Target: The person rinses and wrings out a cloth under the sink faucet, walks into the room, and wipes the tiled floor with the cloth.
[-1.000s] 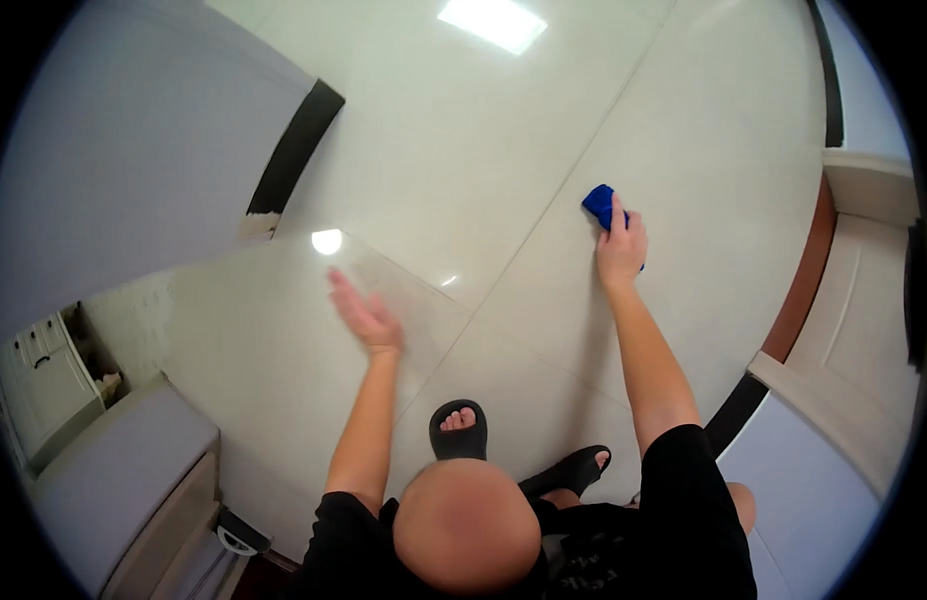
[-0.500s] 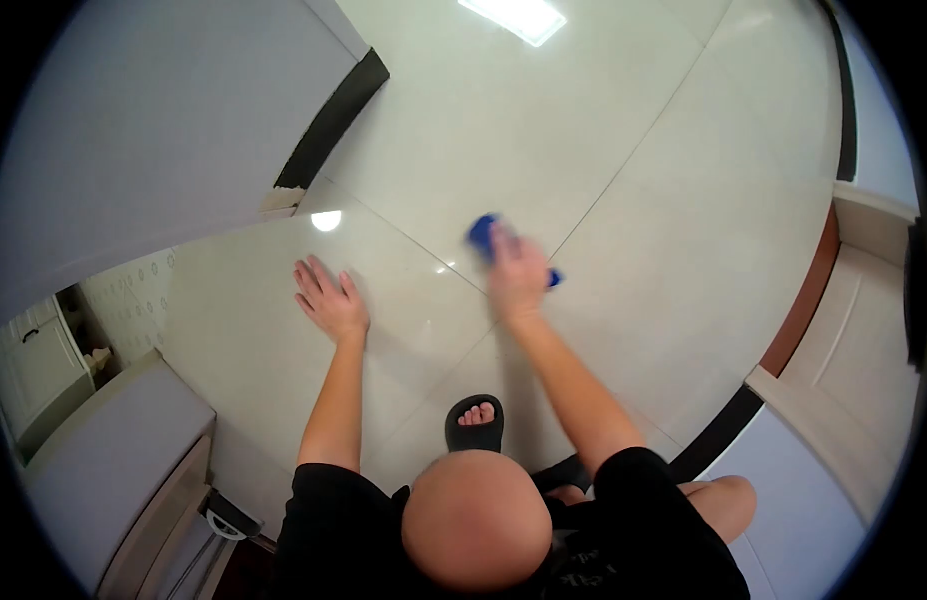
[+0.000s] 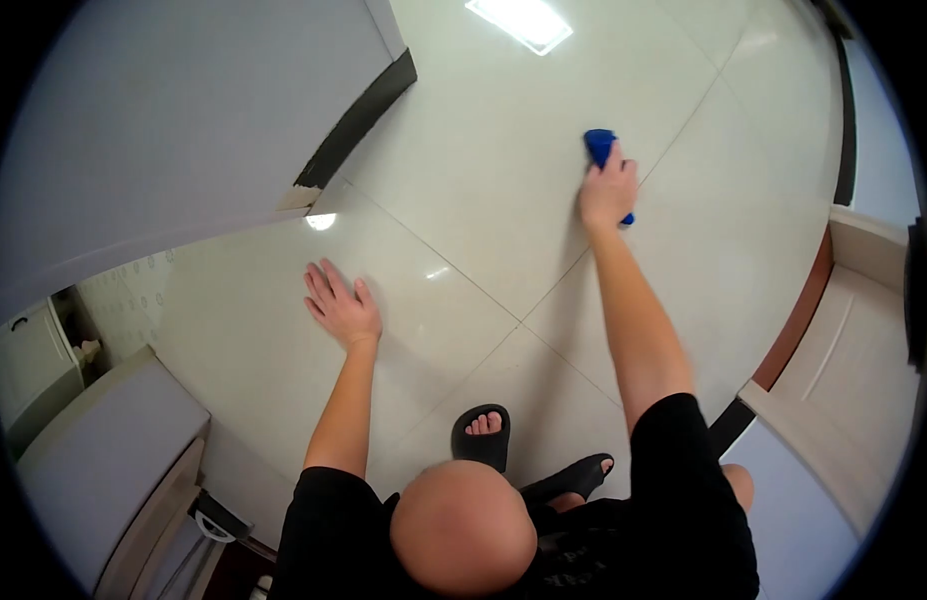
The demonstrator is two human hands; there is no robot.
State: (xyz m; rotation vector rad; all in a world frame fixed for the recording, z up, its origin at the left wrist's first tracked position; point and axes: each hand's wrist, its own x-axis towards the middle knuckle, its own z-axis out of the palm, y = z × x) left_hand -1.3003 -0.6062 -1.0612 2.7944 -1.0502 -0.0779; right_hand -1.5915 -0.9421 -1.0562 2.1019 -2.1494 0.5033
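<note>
My right hand (image 3: 609, 192) presses a blue cloth (image 3: 600, 147) against the glossy tiled floor (image 3: 463, 160). The cloth sticks out past the fingers at the front and a little beside the wrist; its middle is hidden under my palm. Off to the left, my left hand (image 3: 344, 308) lies flat on the tiles with its fingers spread and nothing in it. That arm is stretched straight down as I crouch.
A pale wall corner with dark skirting (image 3: 358, 125) stands ahead on the left. Along the right run a door frame (image 3: 798, 300) and more dark skirting. A white cabinet (image 3: 33, 350) is at far left. My feet in black slippers (image 3: 480, 440) are close below.
My right hand has slid the blue cloth forward and to the right across the floor. My left hand stays on nearly the same spot, and the view has shifted slightly.
</note>
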